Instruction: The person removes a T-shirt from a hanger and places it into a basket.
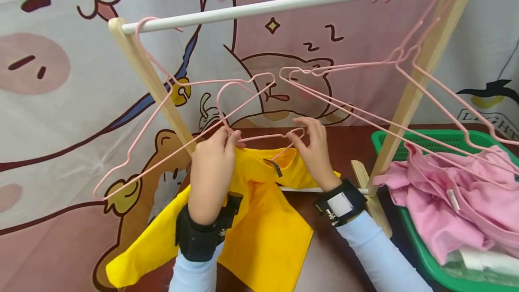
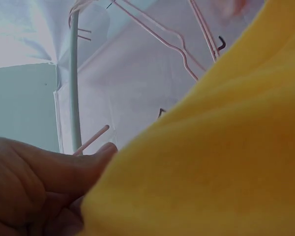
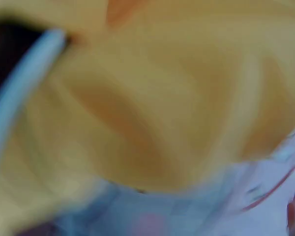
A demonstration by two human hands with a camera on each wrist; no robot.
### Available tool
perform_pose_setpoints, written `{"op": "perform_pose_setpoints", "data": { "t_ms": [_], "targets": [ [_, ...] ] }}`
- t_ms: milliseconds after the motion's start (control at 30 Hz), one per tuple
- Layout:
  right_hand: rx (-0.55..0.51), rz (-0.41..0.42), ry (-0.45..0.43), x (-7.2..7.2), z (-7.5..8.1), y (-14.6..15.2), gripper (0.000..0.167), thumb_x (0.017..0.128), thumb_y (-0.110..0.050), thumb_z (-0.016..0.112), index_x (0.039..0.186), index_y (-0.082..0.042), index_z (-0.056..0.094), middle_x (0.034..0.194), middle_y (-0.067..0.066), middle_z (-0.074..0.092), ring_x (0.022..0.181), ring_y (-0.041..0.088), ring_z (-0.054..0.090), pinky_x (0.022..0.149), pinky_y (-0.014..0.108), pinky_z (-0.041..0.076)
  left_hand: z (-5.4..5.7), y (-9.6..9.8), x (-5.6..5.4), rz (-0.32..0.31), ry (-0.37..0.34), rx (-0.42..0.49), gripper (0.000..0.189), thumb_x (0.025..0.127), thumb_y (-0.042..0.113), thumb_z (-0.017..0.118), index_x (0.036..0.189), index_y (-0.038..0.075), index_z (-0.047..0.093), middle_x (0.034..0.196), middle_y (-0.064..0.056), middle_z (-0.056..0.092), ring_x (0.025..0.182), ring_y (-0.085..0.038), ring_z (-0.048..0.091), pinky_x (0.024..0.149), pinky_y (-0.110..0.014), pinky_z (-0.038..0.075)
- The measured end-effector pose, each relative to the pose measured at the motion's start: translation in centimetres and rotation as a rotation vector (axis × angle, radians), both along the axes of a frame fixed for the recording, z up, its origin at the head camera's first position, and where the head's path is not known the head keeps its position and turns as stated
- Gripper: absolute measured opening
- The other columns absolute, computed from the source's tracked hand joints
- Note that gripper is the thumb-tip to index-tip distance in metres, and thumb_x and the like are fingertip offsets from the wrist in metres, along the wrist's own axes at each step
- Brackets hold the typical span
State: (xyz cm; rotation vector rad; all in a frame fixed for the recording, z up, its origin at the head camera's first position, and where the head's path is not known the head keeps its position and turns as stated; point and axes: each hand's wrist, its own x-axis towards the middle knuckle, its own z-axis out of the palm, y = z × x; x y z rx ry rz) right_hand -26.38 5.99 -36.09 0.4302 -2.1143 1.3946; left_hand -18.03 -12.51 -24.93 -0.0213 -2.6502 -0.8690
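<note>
A yellow long-sleeved shirt (image 1: 263, 229) hangs below both hands, its neck opening (image 1: 284, 161) facing up with a dark label inside. My left hand (image 1: 212, 166) pinches a pink hanger (image 1: 261, 138) just under its hook, close to the shirt's collar. The hanger's right end sticks out above the neckline, and its left end is hidden. My right hand (image 1: 312, 152) is around that right end, thumb and fingers apart. In the left wrist view the thumb lies beside the yellow cloth (image 2: 201, 157). The right wrist view is blurred, mostly yellow cloth (image 3: 177, 98).
A wooden rack with a white rail (image 1: 292, 6) stands over the work. One pink hanger (image 1: 135, 141) hangs at its left, two more (image 1: 442, 89) at its right. A green basket (image 1: 425, 247) holding pink clothes (image 1: 450, 197) stands to the right. Behind is a cartoon-patterned cloth.
</note>
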Motion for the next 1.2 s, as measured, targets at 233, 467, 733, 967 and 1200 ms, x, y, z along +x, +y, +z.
{"op": "perform_pose_setpoints", "data": {
  "t_ms": [233, 467, 733, 967, 1200],
  "targets": [
    [0.685, -0.148, 0.578, 1.2, 3.0, -2.8, 0.03, 0.08, -0.008, 0.071, 0.108, -0.006, 0.06, 0.091, 0.01, 0.064, 0.082, 0.022, 0.064, 0.078, 0.031, 0.055, -0.4, 0.6, 0.1, -0.09, 0.008, 0.013, 0.031, 0.09, 0.029, 0.057, 0.107, 0.003, 0.06, 0.086, -0.013, 0.068, 0.061, -0.022, 0.057, 0.054, -0.026, 0.048],
    [0.608, -0.248, 0.435, -0.9, 3.7, -1.5, 0.02, 0.083, 0.009, 0.06, 0.102, 0.001, 0.058, 0.099, 0.018, 0.066, 0.105, 0.031, 0.064, 0.085, 0.039, 0.051, -0.9, -0.5, 2.5, -0.026, 0.007, -0.118, 0.026, 0.089, 0.028, 0.059, 0.102, 0.007, 0.068, 0.083, -0.009, 0.07, 0.056, -0.016, 0.053, 0.056, -0.026, 0.048],
    [0.524, -0.293, 0.079, -4.6, 3.1, 0.5, 0.017, 0.091, 0.005, 0.049, 0.107, 0.004, 0.05, 0.1, 0.023, 0.064, 0.091, 0.037, 0.065, 0.081, 0.044, 0.052, -1.1, -2.1, 6.8, -0.008, 0.006, -0.189, 0.02, 0.09, 0.025, 0.058, 0.096, 0.008, 0.068, 0.079, -0.006, 0.07, 0.051, -0.008, 0.047, 0.05, -0.021, 0.041],
    [0.373, -0.362, 0.026, -6.4, 2.5, 2.6, 0.012, 0.092, 0.004, 0.046, 0.104, 0.006, 0.048, 0.083, 0.029, 0.061, 0.086, 0.045, 0.063, 0.074, 0.051, 0.052, -2.1, -3.8, 7.6, 0.017, -0.127, -0.174, 0.018, 0.092, 0.025, 0.058, 0.095, 0.01, 0.066, 0.067, 0.0, 0.063, 0.049, -0.008, 0.043, 0.048, -0.02, 0.039],
    [0.245, -0.283, 0.296, -3.9, 2.6, 0.3, 0.022, 0.089, 0.008, 0.048, 0.109, 0.004, 0.057, 0.104, 0.021, 0.066, 0.09, 0.035, 0.066, 0.075, 0.041, 0.054, -6.1, -4.4, 1.9, 0.067, -0.183, -0.288, 0.02, 0.09, 0.02, 0.06, 0.091, 0.001, 0.066, 0.068, -0.013, 0.062, 0.049, -0.019, 0.053, 0.044, -0.029, 0.04]
  ]
}}
